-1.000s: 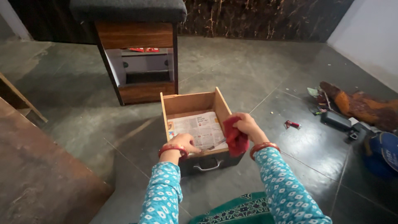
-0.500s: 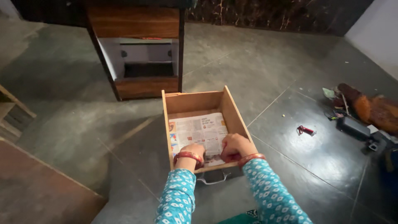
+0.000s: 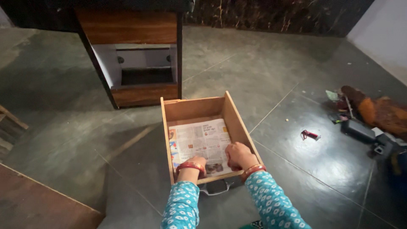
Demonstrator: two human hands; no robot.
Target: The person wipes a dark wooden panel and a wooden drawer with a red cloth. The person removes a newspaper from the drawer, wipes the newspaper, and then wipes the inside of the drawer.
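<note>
Wooden drawer [image 3: 231, 112] on grey tiled floor [image 3: 271, 76], bare floor all round | left hand [image 3: 196, 163], grip curled on newspaper [image 3: 199, 140] lining near front edge | right hand [image 3: 238, 155], grip closed, pressing paper beside right wall; contents hidden | dark cabinet [image 3: 131, 51] behind, slot open.
</note>
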